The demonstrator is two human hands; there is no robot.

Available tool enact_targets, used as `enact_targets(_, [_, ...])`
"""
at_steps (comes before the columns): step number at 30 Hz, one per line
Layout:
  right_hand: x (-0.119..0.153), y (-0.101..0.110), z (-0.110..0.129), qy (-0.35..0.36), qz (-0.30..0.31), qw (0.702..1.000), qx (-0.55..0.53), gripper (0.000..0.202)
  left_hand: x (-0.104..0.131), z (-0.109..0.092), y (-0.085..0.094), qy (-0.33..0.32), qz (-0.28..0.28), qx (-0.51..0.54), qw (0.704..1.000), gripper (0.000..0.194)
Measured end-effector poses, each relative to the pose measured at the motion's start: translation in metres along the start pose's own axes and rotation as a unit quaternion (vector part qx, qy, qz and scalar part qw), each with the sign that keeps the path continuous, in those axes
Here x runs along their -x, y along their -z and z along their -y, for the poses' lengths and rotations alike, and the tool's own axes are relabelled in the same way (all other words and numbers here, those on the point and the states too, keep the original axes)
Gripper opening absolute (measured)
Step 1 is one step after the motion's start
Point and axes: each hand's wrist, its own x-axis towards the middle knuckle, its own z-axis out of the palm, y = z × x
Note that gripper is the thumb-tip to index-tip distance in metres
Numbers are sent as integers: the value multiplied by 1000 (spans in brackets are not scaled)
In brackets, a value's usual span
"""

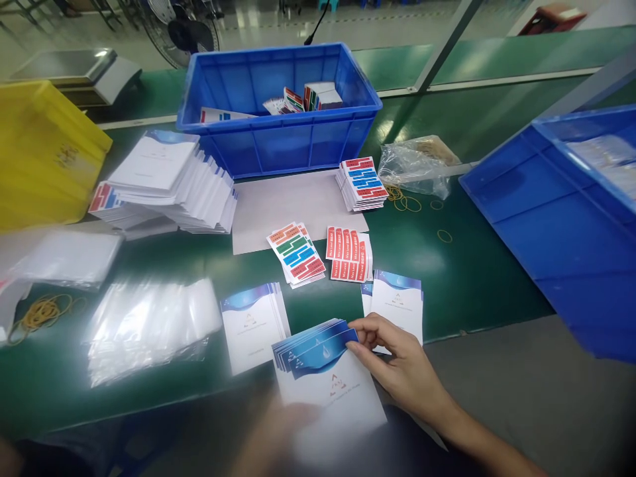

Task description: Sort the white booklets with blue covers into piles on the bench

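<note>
A fanned stack of white cards with blue tops (328,377) is held low over the table's near edge. My right hand (397,364) pinches its upper right corner. My left hand (278,430), blurred, supports the stack from below. Two smaller piles of the same cards lie on the green table, one to the left (251,324) and one to the right (397,301). Beyond them lie a pile of multicoloured sticker sheets (295,255) and a pile of red ones (349,254).
A blue crate (278,126) with sticker packs stands at the back. Left of it is a large slanted card stack (169,179), and a yellow bin (40,152). Clear plastic sleeves (149,324), rubber bands (407,202), another sticker stack (362,182) and a blue crate (561,218) at right surround the workspace.
</note>
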Motion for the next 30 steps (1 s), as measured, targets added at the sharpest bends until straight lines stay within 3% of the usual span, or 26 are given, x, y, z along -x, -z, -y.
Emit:
enact_targets(3, [1,0,2,-10,6,1000,-14,2,0,0,0,-1,2,4,1000,68])
enact_targets(9, [0,-3,0,-79,36,995,-57,9,-2,0,-1,-9,4,24,1000,58])
enact_targets(15, [2,-3,2,-46,15,996,-81,10,-3,7,-1,-12,1,50,999,53])
enact_targets(20, [7,15,-2,-114,13,974,-195,16,-5,15,3,-38,-13,86,995,57])
enact_targets(25, [5,61,-36,-232,-111,923,-286,36,-10,17,14,-32,-42,112,992,45])
enact_targets(27, [2,76,-54,-257,-148,928,-226,43,-12,16,15,-10,-44,110,993,42])
enact_targets(30, [-2,78,-73,-223,-222,949,-15,50,-13,10,9,-17,-30,92,995,46])
